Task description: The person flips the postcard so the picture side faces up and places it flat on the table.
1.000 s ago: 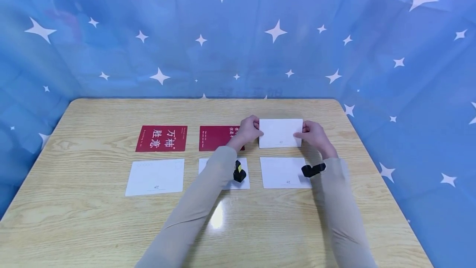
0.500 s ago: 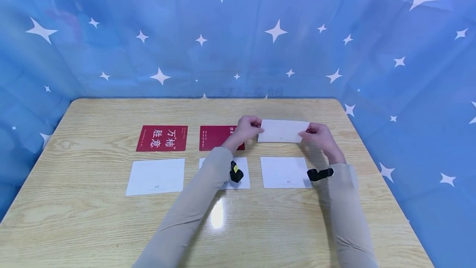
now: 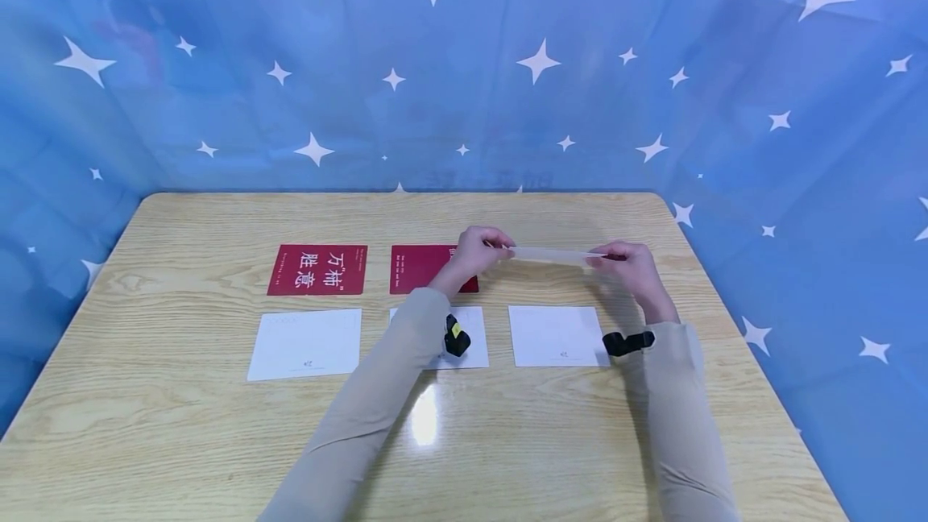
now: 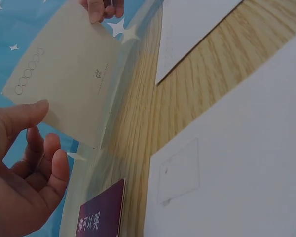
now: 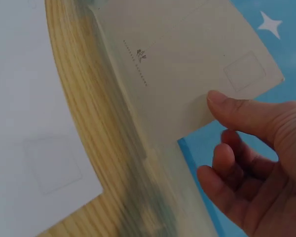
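Between both hands a postcard (image 3: pixel 553 255) is held above the table's back right part, seen nearly edge-on in the head view. My left hand (image 3: pixel 481 254) pinches its left end, thumb on the printed side. At the other end my right hand (image 3: pixel 629 266) pinches it the same way. The wrist views show the card's pale back (image 4: pixel 71 74), with small circles, a tiny logo and, near the right thumb, a stamp box (image 5: pixel 244 71). Partly behind the left hand lies a red card (image 3: pixel 422 268) with white lettering.
On the wooden table (image 3: pixel 181 441) another red card (image 3: pixel 317 270) lies at the back left. White postcards form a front row: a left one (image 3: pixel 304 345), a middle one (image 3: pixel 474 345) partly under the left sleeve, and a right one (image 3: pixel 557 336). A blue star-patterned cloth (image 3: pixel 464 87) hangs behind.
The held postcard has tilted from showing its white face to nearly edge-on in the head view. My right hand has shifted slightly right; the cards on the table have stayed put.
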`<state>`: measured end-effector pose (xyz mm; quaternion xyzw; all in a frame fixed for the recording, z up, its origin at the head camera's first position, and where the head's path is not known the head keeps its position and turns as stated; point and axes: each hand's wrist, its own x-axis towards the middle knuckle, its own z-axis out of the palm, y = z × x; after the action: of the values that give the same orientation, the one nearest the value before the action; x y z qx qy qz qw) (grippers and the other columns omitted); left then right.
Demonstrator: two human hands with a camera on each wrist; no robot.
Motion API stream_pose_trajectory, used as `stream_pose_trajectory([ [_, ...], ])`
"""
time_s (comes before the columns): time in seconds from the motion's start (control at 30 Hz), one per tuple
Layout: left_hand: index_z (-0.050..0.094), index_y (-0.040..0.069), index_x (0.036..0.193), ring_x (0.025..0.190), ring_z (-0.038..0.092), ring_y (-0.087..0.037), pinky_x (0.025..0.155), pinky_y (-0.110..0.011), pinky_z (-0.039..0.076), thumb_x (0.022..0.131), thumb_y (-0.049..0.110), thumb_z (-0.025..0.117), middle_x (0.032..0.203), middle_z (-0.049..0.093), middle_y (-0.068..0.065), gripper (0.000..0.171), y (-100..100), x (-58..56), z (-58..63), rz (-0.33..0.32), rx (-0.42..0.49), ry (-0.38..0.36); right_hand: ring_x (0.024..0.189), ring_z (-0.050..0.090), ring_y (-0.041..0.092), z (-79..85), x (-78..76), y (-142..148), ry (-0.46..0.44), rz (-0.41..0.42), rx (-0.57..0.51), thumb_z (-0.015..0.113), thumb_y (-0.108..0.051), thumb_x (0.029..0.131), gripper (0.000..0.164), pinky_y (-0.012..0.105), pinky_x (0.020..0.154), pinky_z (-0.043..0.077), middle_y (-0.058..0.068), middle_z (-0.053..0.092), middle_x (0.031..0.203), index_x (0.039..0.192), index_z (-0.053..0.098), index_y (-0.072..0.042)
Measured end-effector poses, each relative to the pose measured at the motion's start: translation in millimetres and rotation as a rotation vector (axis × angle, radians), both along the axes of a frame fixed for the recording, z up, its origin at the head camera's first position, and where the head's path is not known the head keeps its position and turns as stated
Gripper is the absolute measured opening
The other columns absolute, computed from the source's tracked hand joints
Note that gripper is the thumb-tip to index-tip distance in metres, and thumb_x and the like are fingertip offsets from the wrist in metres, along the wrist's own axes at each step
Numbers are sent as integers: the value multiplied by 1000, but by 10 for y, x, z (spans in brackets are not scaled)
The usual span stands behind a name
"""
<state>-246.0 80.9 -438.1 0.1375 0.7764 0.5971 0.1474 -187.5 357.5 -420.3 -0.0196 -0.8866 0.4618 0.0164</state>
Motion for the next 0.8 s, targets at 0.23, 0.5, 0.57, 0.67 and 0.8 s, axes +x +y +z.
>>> stream_pose_trajectory([
  [0.23, 71, 0, 100, 84, 64, -32, 72, -31, 55, 86, 7, 67, 95, 67, -10, 17, -16, 4, -24, -43, 101, -83, 77, 69, 11, -69, 11, 84, -33, 100, -289, 59, 2, 89, 29, 30, 75, 53, -4, 71, 85, 111, 55, 22],
  [0.5, 71, 4, 105, 86, 66, -25, 76, -30, 53, 91, 11, 60, 98, 68, -15, 19, -36, 19, -64, -82, 75, -136, 86, 62, 0, -104, 21, 121, -41, 94, -176, 55, 3, 90, 26, 16, 73, 50, -5, 69, 96, 113, 58, 17],
  [0.57, 70, 4, 107, 84, 66, -21, 76, -28, 53, 92, 12, 60, 96, 68, -12, 20, -38, 21, -80, -89, 60, -143, 88, 59, -2, -89, 37, 115, -56, 89, -139, 54, 1, 91, 26, 15, 73, 48, 3, 68, 105, 113, 59, 15],
  [0.67, 65, 2, 116, 81, 65, -19, 74, -25, 53, 91, 11, 62, 88, 65, -7, 27, -44, 32, -98, -116, 36, -130, 89, 58, -1, -73, 51, 106, -91, 80, -127, 55, -5, 93, 28, 17, 75, 48, 12, 64, 116, 114, 61, 10],
  [0.8, 51, 0, 133, 69, 59, -17, 64, -21, 48, 88, 9, 65, 73, 58, -5, 48, -38, 50, -114, -166, -12, -104, 88, 58, 2, -100, 39, 108, -151, 75, -101, 61, -20, 92, 37, 20, 75, 49, 9, 63, 116, 119, 60, 5],
])
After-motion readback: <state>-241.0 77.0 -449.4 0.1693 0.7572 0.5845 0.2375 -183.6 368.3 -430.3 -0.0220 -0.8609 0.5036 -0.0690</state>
